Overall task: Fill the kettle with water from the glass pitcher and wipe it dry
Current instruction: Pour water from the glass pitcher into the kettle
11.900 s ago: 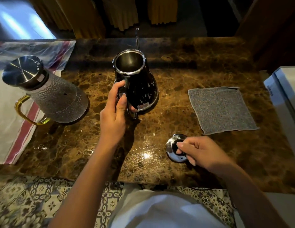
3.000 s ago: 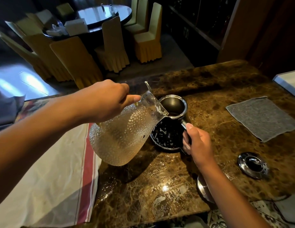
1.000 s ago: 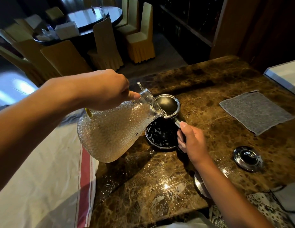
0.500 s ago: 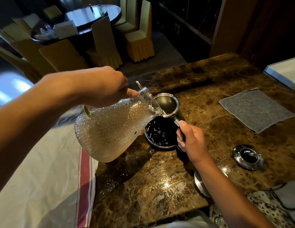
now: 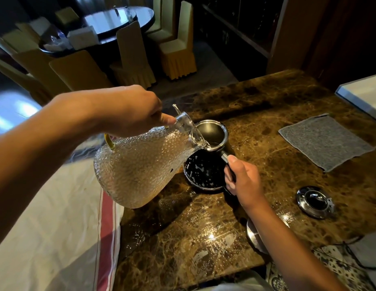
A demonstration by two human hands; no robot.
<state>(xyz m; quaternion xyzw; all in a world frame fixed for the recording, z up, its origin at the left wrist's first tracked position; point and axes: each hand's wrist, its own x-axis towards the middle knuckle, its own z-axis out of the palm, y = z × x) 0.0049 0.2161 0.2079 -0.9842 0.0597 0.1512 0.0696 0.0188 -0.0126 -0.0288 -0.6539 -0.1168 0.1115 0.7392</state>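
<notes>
A dimpled glass pitcher is tipped steeply to the right, its spout over the open steel mouth of the black kettle. My left hand grips the pitcher's gold handle from above. The kettle stands on the brown marble counter, and my right hand holds its black handle. A grey cloth lies flat at the right. The kettle's lid rests on the counter near the front right.
A white towel with a red stripe covers the counter's left side. A second steel lid lies under my right forearm near the front edge. A white box stands at the far right. Covered chairs and a round table stand beyond the counter.
Since one second ago the pitcher has tipped a little further toward the kettle's mouth. Both hands keep their holds and the kettle has stayed in place.
</notes>
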